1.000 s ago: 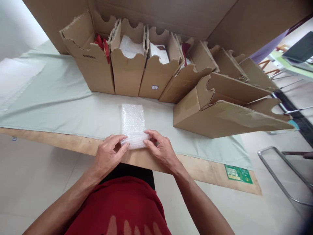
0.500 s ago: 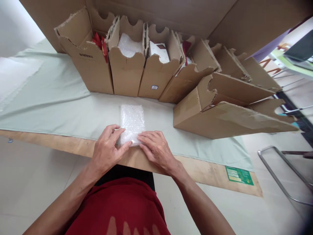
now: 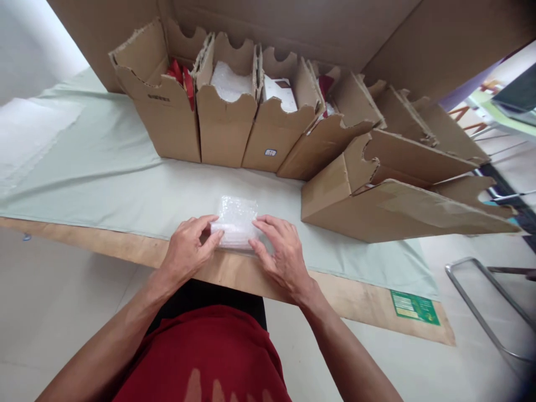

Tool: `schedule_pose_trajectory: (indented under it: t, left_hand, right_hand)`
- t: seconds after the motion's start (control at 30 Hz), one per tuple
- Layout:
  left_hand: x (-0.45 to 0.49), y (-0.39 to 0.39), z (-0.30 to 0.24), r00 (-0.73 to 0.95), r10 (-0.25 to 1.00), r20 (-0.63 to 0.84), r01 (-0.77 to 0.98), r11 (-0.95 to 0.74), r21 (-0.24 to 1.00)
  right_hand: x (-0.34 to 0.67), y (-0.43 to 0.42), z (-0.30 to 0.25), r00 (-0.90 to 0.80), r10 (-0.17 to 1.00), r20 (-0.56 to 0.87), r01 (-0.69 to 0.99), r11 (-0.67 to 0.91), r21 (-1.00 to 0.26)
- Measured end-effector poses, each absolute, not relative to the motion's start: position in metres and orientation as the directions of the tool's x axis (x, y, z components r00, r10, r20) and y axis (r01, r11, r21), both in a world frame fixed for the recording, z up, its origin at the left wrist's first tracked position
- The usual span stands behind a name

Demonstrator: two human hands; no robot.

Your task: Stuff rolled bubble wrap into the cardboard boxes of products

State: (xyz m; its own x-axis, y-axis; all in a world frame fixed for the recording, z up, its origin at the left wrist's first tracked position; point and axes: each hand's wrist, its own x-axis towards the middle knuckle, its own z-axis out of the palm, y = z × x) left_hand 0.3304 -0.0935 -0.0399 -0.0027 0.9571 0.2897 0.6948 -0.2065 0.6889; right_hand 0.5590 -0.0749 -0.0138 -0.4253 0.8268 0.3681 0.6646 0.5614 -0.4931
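A small piece of clear bubble wrap (image 3: 237,212) lies on the cloth close to the table's front edge. Its near part is folded over into a thicker band, while the far part lies flat. My left hand (image 3: 187,245) grips the left end of the folded band between thumb and fingers. At the right end my right hand (image 3: 283,251) grips the band in the same way, thumb near and fingers far. Whether anything is wrapped inside the fold I cannot tell.
Cardboard file boxes (image 3: 221,131) stand in a row behind, holding bubble wrap, a white box (image 3: 280,94) and red items (image 3: 182,78). Another cardboard box (image 3: 377,212) sits at the right. White sheeting (image 3: 33,134) lies on the green cloth (image 3: 113,167) at left.
The bubble wrap has been folded further, so its flat far part is shorter. My right hand has shifted to the right end of the band. The view has moved slightly.
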Motion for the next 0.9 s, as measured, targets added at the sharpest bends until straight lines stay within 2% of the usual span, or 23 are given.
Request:
schedule_pose_trajectory:
  t: [0.07, 0.13, 0.23, 0.33, 0.43, 0.5, 0.57, 0.67, 0.77, 0.9]
  left_hand:
    - [0.331, -0.083, -0.040, -0.033, 0.965, 0.261, 0.717, -0.159, 0.678]
    - [0.332, -0.077, -0.038, -0.070, 0.961, 0.269, 0.732, -0.133, 0.668]
    - [0.332, -0.085, -0.031, -0.164, 0.934, 0.318, 0.699, -0.117, 0.705]
    - [0.333, -0.111, -0.025, -0.261, 0.936, 0.235, 0.524, -0.067, 0.849]
    - [0.340, -0.136, -0.026, -0.245, 0.969, -0.030, 0.165, 0.072, 0.984]
    - [0.347, -0.143, -0.029, -0.189, 0.971, -0.144, -0.037, 0.140, 0.990]
    - [0.353, -0.142, -0.030, -0.151, 0.972, -0.180, -0.127, 0.161, 0.979]
    - [0.358, -0.136, -0.024, -0.122, 0.982, -0.145, -0.094, 0.134, 0.987]
    - [0.362, -0.141, -0.015, -0.065, 0.993, -0.098, 0.067, 0.103, 0.992]
    - [0.373, -0.154, -0.013, 0.074, 0.995, -0.066, 0.253, 0.045, 0.966]
  right_hand:
    - [0.557, -0.078, -0.016, -0.514, 0.773, 0.372, 0.652, 0.634, -0.416]
    - [0.554, -0.078, -0.019, -0.597, 0.740, 0.310, 0.645, 0.673, -0.362]
    - [0.549, -0.070, -0.024, -0.609, 0.751, 0.255, 0.662, 0.659, -0.358]
    - [0.547, -0.064, -0.024, -0.528, 0.794, 0.299, 0.650, 0.605, -0.460]
    - [0.546, -0.073, -0.018, -0.431, 0.848, 0.310, 0.568, 0.522, -0.637]
    - [0.545, -0.085, -0.013, -0.387, 0.889, 0.245, 0.493, 0.424, -0.760]
    - [0.545, -0.097, -0.009, -0.380, 0.913, 0.146, 0.424, 0.312, -0.850]
    - [0.552, -0.106, -0.004, -0.379, 0.922, 0.077, 0.376, 0.230, -0.898]
    - [0.569, -0.107, 0.006, -0.353, 0.933, 0.064, 0.343, 0.193, -0.919]
    - [0.587, -0.109, 0.026, -0.504, 0.859, -0.095, 0.288, 0.063, -0.956]
